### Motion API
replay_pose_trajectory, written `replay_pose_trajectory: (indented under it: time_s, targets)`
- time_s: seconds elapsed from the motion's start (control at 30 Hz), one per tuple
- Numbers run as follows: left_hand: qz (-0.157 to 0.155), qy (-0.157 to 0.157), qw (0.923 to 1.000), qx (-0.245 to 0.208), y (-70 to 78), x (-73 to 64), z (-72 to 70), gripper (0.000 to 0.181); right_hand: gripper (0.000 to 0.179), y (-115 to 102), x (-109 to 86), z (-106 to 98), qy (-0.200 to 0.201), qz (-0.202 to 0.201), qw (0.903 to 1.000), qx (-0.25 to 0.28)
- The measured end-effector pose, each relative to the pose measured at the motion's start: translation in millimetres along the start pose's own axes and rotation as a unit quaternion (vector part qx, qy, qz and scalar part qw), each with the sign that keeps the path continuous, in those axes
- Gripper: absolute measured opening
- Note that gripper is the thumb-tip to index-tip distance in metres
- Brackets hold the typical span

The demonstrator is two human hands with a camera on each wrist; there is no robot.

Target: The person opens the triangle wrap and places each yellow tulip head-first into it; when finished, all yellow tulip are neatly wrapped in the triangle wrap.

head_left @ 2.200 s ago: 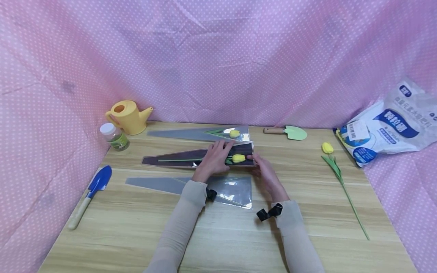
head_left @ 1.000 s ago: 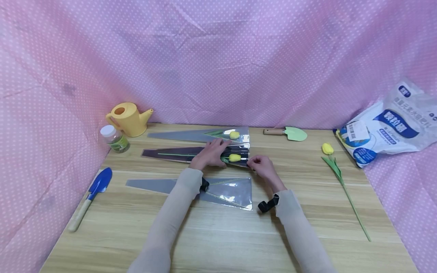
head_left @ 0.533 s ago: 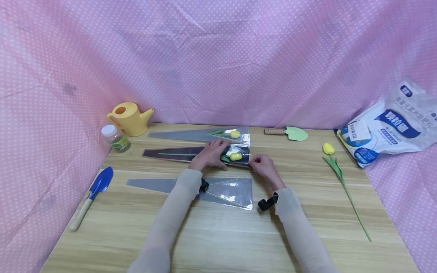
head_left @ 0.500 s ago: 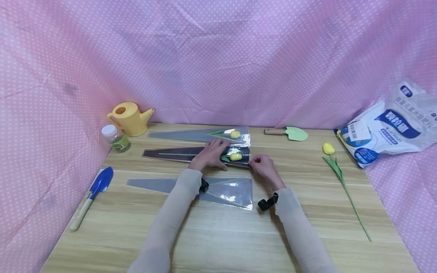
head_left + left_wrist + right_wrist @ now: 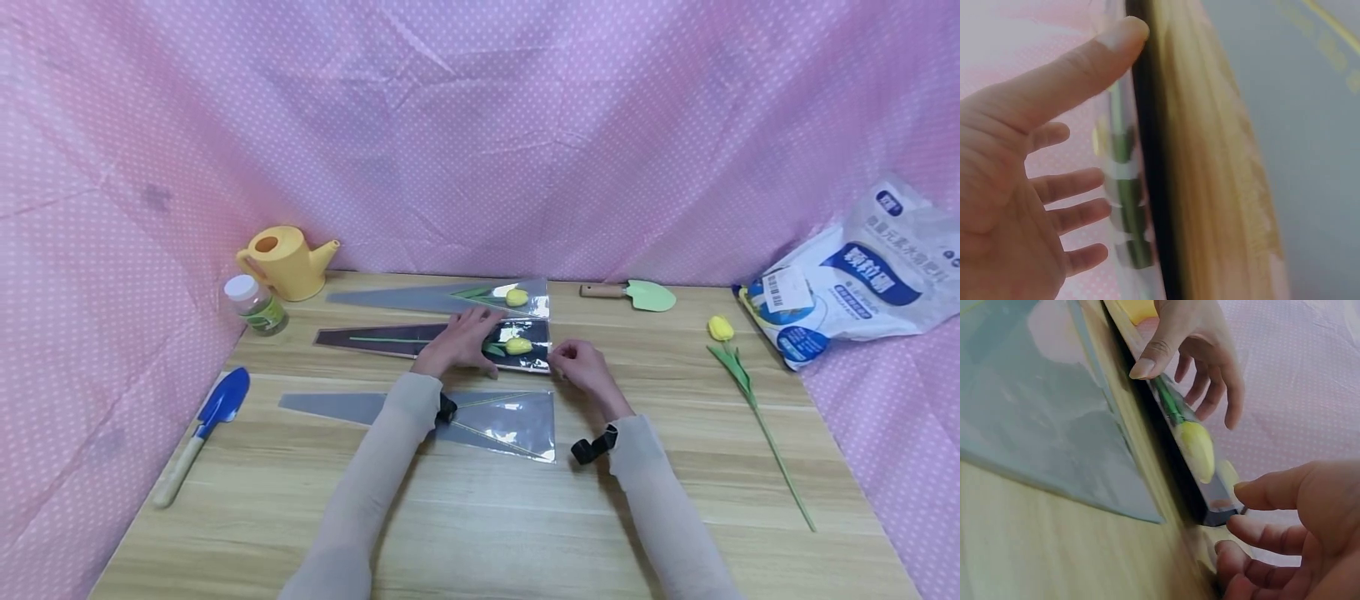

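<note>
In the head view a dark, clear-fronted flower sleeve lies mid-table with a yellow tulip inside, its bloom at the wide right end. My left hand rests across the sleeve with fingers spread, hiding part of the stem; the left wrist view shows the thumb near the sleeve's dark edge. At the wide end, my right hand pinches the sleeve's near corner between thumb and index finger; the right wrist view shows the corner between them. Another sleeve holding a tulip lies behind.
A flat sleeve lies nearer me. A loose yellow tulip and a fertilizer bag are right. A green trowel lies behind. Leftward are a watering can, a lidded jar and a blue trowel.
Over two seconds the dark sleeve and its tulip shifted slightly left, and my right hand moved to its near corner. In the last half second the wide end flattened; the hands barely moved.
</note>
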State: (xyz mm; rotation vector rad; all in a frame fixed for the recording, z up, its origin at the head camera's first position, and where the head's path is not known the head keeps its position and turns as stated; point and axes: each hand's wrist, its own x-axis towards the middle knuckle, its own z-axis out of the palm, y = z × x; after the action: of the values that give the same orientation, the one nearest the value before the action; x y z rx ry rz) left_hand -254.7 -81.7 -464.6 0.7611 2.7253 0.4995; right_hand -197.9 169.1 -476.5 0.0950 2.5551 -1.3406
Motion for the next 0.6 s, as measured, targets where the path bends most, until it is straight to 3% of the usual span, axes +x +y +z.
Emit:
replay_pose_trajectory:
  time_s: [0.23, 0.4, 0.6]
  targets:
    - [0.01, 0.033, 0.9989, -0.032, 1.0, -11.4, -5.5, 0.104, 0.038, 2, -9.6, -12, -0.005, -0.006, 1.0, -0.003]
    - [0.027, 0.063, 0.9963, -0.052, 6.2, -24.5, -10.7, 0.099, 0.038, 1, -20.8, -17, 0.006, -0.033, 0.9994, -0.002]
    - [0.04, 0.08, 0.9893, -0.115, 15.1, -45.0, -12.7, 0.091, 0.038, 4, -36.9, -17, -0.001, -0.054, 0.9985, -0.001]
